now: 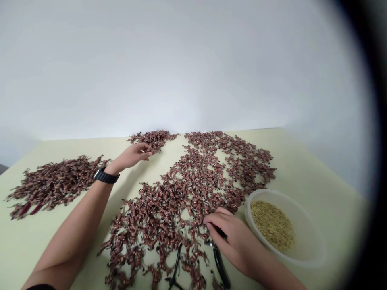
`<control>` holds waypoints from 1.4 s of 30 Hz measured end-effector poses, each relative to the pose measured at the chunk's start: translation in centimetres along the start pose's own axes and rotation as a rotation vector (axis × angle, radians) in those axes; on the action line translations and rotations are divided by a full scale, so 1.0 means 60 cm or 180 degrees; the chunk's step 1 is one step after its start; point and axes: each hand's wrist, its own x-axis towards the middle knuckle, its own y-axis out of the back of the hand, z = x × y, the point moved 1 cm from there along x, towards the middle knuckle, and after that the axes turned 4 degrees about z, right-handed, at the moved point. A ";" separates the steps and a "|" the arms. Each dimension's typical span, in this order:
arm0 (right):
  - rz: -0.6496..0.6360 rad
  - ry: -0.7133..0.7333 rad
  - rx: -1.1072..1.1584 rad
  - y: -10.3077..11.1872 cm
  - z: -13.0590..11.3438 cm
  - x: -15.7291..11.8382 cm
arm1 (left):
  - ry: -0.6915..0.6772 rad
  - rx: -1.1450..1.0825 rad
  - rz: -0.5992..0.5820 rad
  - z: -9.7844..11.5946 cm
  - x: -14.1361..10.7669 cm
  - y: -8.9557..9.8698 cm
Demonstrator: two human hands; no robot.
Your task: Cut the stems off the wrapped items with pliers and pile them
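Small brown figures (196, 173), glossy and with thin limbs, lie in a large spread across the middle of the table. My left hand (133, 156) reaches to the near edge of a smaller far pile (155, 139), its thumb and fingers apart and nothing visible between them. Over the right side of the large spread, my right hand (226, 231) has its fingertips drawn together; what they hold, if anything, is too small to tell. A black-handled tool (221, 266) lies just below it, partly among the figures.
A translucent oval bowl (308, 237) with small yellow-green pieces (273, 225) stands right of my right hand. Another brown pile (60, 181) lies at left, two dark red handles (36, 208) at its near edge. A second black item (177, 268) lies at the front. A pale wall (193, 64) borders the table.
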 end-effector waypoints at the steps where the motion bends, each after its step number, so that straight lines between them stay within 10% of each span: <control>1: -0.0005 -0.0005 -0.0015 0.000 0.000 0.000 | 0.0066 0.0148 0.0215 -0.006 0.001 0.004; 6: 0.0043 -0.0004 -0.0092 0.001 0.000 0.000 | -0.0053 0.1064 0.0373 -0.011 -0.011 0.025; 15: 0.0019 0.0000 -0.0169 0.001 -0.003 0.001 | 0.0280 0.0991 -0.1963 0.019 -0.049 -0.005; 42: 0.0044 0.0039 -0.0197 0.003 -0.005 0.002 | 0.0223 0.0026 -0.1869 0.019 -0.050 0.027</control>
